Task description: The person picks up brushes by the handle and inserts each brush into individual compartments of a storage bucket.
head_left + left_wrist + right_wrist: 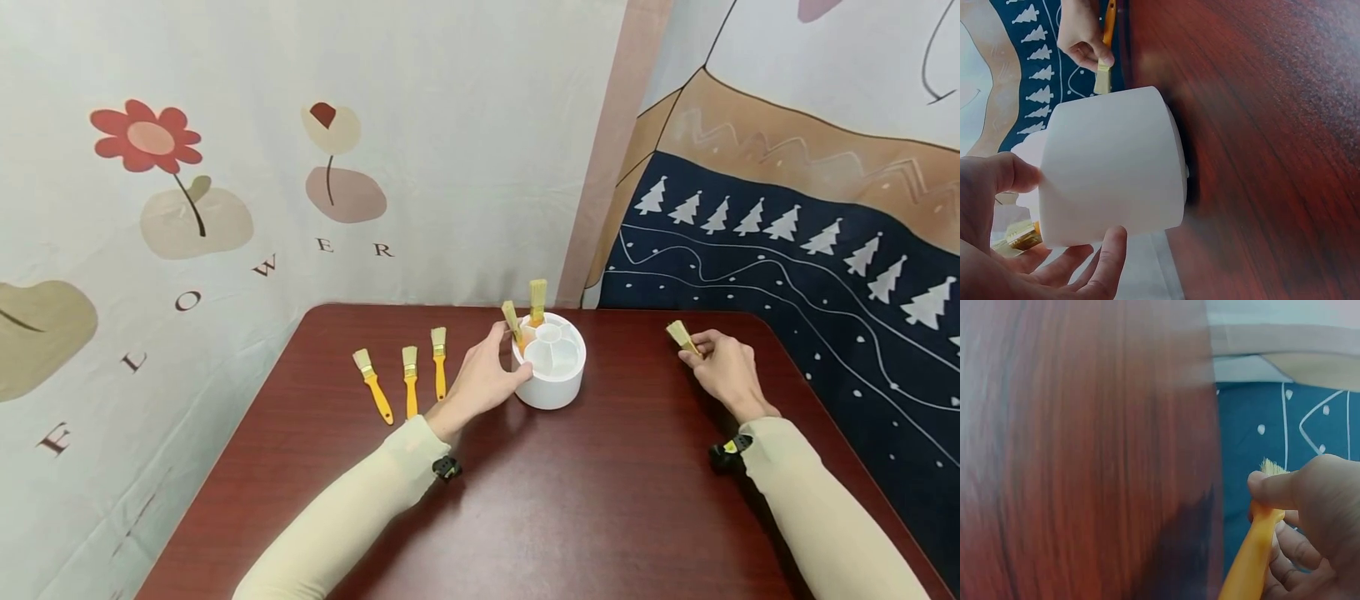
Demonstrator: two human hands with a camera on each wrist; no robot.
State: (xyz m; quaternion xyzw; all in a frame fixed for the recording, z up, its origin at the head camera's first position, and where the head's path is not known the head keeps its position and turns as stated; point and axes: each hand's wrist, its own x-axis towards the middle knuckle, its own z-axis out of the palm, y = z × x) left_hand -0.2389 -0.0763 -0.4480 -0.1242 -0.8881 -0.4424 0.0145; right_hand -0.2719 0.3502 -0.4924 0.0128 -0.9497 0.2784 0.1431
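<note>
A round white container with compartments (551, 387) stands on the table, two paintbrushes upright in it with bristles up: one at the back (537, 302), one at the left (511, 321). My left hand (486, 372) holds the container from its left side, thumb at the near rim and fingers along the wall, as the left wrist view also shows. Off to the right, my right hand (723, 365) pinches another paintbrush (1249, 559) between thumb and fingers. Its pale bristles point away past the fingertips, and the yellow handle runs back under the hand.
Left of the container lie three more yellow-handled paintbrushes (372, 386), (410, 382), (439, 364) on the dark red table (585, 517). A printed cloth (465, 150) hangs behind the table's far edge, and a dark tree-patterned one (825, 275) along the right.
</note>
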